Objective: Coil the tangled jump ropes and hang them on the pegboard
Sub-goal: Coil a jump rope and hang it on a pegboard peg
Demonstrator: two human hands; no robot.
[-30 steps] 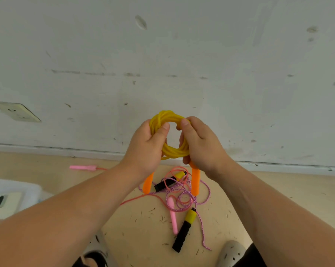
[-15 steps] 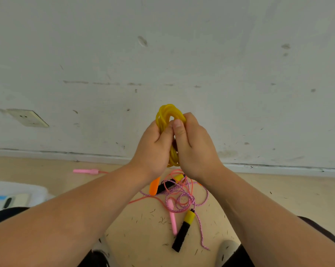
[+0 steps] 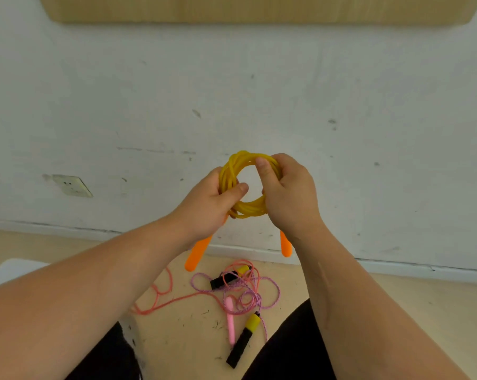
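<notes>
Yellow plastic jump rope, wound into a coil, was held up in front of the white wall, well above the floor. Half a second earlier it had been squashed flat between two hands pressed together. Now it had opened into a round ring, with the hands drawn apart to its two sides.

The left hand gripped the left arc, thumb laid across the strands. The right hand pinched the upper right arc, thumb inside the ring.

The view had also tipped up, bringing the lower edge of a pale wooden board into sight; holes could not be made out. Coiling looked all but done, with hanging likely next.

The coil lay in several loose, slightly uneven turns. One orange plastic handle hung below the left hand, the other orange handle below the right wrist. A tangle of pink and purple ropes lay on the floor.
</notes>
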